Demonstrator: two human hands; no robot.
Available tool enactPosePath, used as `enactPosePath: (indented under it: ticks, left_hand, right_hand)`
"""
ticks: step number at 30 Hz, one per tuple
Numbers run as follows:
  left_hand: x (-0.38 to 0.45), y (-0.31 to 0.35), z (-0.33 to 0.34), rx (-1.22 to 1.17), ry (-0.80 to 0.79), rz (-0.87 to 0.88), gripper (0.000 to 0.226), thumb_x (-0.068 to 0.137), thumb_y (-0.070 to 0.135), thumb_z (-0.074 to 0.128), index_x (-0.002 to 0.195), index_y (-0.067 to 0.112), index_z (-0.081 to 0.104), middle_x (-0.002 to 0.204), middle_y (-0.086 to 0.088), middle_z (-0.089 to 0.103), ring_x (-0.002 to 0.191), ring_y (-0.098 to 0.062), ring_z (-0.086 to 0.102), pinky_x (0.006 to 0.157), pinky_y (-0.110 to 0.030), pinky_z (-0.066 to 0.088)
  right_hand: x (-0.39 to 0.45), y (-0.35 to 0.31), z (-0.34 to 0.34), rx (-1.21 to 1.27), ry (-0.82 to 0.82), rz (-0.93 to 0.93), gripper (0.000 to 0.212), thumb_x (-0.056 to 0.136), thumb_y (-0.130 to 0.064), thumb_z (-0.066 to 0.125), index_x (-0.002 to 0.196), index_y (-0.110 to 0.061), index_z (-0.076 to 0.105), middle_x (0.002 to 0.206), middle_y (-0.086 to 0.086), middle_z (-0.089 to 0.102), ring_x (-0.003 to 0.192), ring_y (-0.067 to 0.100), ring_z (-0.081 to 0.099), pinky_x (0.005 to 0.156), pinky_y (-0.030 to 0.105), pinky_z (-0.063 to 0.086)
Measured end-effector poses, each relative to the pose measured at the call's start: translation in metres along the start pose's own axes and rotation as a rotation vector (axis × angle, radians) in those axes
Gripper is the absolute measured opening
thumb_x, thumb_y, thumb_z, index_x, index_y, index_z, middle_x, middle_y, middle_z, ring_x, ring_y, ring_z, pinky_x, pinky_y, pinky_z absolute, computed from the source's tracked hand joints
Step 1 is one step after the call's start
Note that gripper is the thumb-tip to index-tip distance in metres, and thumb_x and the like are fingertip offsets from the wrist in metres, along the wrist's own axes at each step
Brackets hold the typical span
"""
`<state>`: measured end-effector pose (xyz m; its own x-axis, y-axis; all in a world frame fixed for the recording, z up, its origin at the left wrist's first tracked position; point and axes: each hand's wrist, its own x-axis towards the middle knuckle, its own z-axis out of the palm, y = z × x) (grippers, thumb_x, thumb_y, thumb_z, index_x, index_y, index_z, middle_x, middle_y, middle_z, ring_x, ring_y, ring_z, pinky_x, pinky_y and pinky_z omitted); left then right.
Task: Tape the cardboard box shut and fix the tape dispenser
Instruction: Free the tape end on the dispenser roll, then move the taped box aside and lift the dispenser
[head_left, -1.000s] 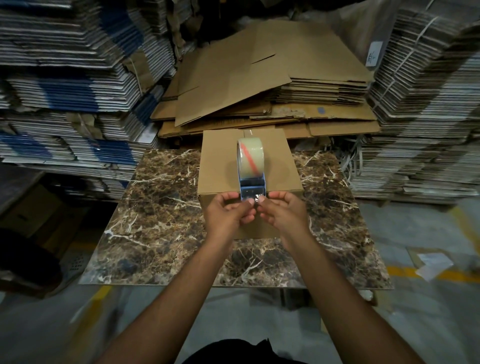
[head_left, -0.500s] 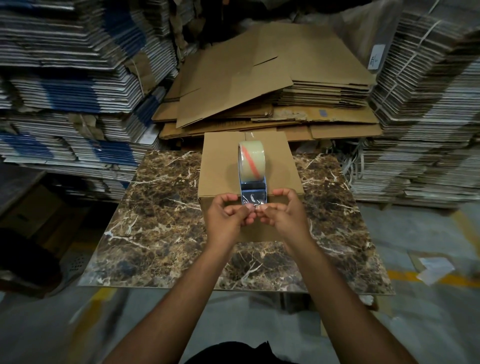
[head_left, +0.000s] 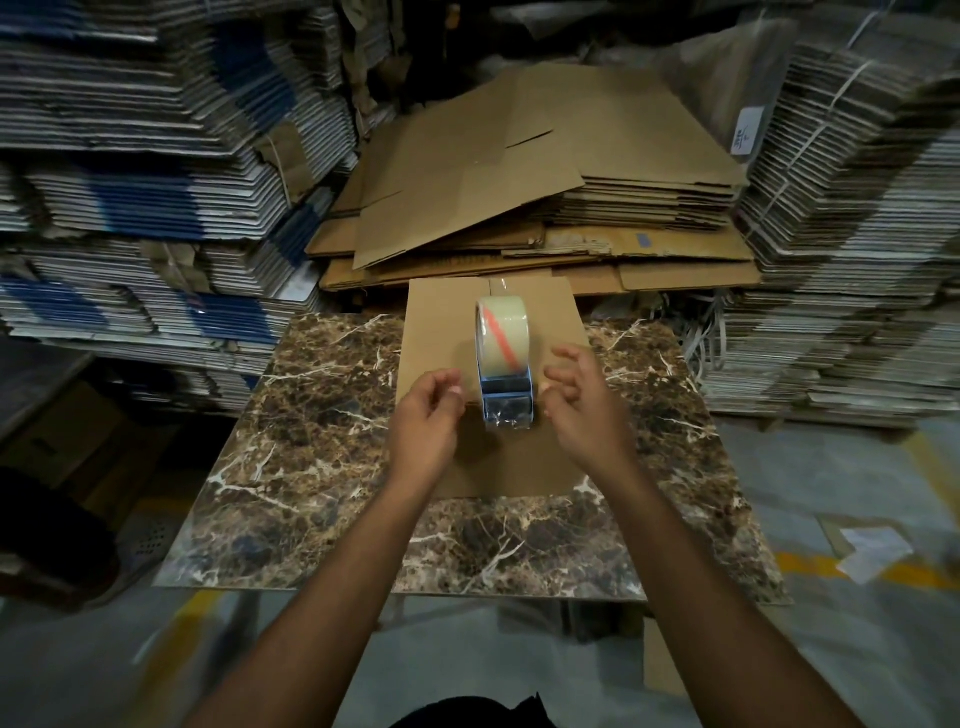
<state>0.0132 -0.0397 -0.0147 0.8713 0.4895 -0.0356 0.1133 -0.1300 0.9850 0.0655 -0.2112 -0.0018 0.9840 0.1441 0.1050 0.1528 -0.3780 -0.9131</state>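
A closed brown cardboard box (head_left: 441, 327) stands on the marble table (head_left: 311, 426), with a strip of clear tape along its top seam. On the box's near top edge stands a blue tape dispenser (head_left: 506, 395) holding a roll of clear tape with a red stripe. A crinkled tape end hangs over the dispenser's front. My left hand (head_left: 428, 421) hovers just left of the dispenser, fingers loosely curled and holding nothing. My right hand (head_left: 582, 405) hovers just right of it, fingers spread. Neither hand touches the dispenser.
Flat brown cartons (head_left: 519, 176) are piled behind the table. Tall stacks of bundled flat cardboard rise at the left (head_left: 130, 182) and at the right (head_left: 857, 234). A scrap of paper (head_left: 872, 551) lies on the grey floor at the right.
Both hands were pinching the tape end at the dispenser's front. They have let go and moved apart, left hand leftward, right hand rightward. The dispenser stays on the box.
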Motion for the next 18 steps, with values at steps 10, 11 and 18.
enactPosePath:
  ticks: [10, 11, 18]
  left_hand:
    - [-0.012, 0.019, -0.004, -0.057, -0.189, -0.012, 0.054, 0.095, -0.009, 0.052, 0.145, 0.010, 0.050, 0.138, -0.002, 0.061, 0.121, -0.006, 0.058, 0.102, -0.018, 0.047]
    - [-0.016, 0.018, -0.010, -0.089, -0.164, -0.014, 0.055, 0.094, -0.010, 0.052, 0.144, 0.012, 0.051, 0.137, -0.001, 0.062, 0.119, -0.005, 0.060, 0.101, -0.018, 0.048]
    - [-0.034, -0.005, -0.080, -0.105, 0.028, -0.004, 0.050, 0.091, -0.010, 0.056, 0.134, 0.015, 0.063, 0.124, -0.008, 0.073, 0.116, -0.017, 0.069, 0.102, -0.044, 0.054]
  right_hand:
    - [-0.003, -0.004, 0.017, -0.077, -0.264, -0.083, 0.081, 0.092, -0.004, 0.065, 0.157, -0.032, 0.025, 0.139, -0.004, 0.059, 0.123, 0.018, 0.063, 0.107, 0.047, 0.051]
    - [-0.007, -0.004, 0.021, -0.053, -0.275, -0.100, 0.082, 0.091, -0.004, 0.066, 0.156, -0.035, 0.027, 0.140, -0.007, 0.058, 0.122, 0.015, 0.063, 0.106, 0.045, 0.052]
    - [-0.038, -0.029, 0.078, -0.010, -0.306, -0.179, 0.088, 0.083, -0.009, 0.078, 0.152, -0.040, 0.035, 0.125, -0.028, 0.059, 0.108, 0.008, 0.067, 0.093, 0.024, 0.055]
